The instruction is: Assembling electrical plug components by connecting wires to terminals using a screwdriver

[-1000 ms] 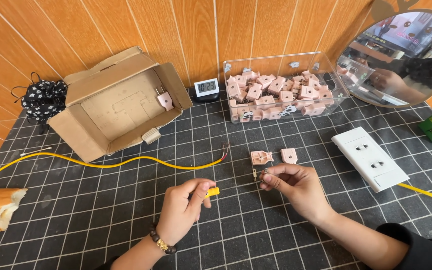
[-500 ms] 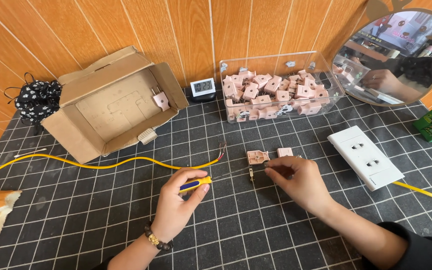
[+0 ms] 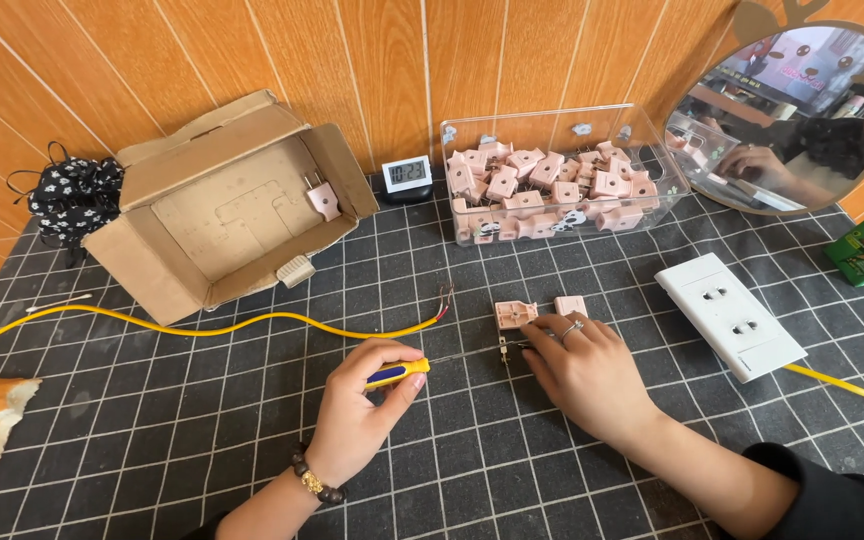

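Head view shows me both hands low on the dark gridded mat covering the worktop (image 3: 152,440). My left hand (image 3: 357,420) is closed around a small screwdriver with a yellow and blue handle (image 3: 399,374), its thin shaft pointing right toward a small pink plastic plug body lying opened up (image 3: 514,314). My right hand (image 3: 582,370) rests just beside that plug, fingers curled down and pinching a small metal part at the screwdriver's tip; I cannot tell exactly what the part is.

As I judge it, the work is at an early stage. The plug is apart, with a second pink piece (image 3: 570,305) sitting just beside it. A long yellow cable (image 3: 202,327) lies across the mat, its stripped end near the plug but not touching it, so no wiring is done. A clear plastic bin full of pink plugs (image 3: 552,185) stands at the back, and an open cardboard box (image 3: 227,215) holds only one or two plugs.

My left wrist is bent inward, with a bead bracelet on it. The right forearm, in a dark sleeve, comes in from the lower right.
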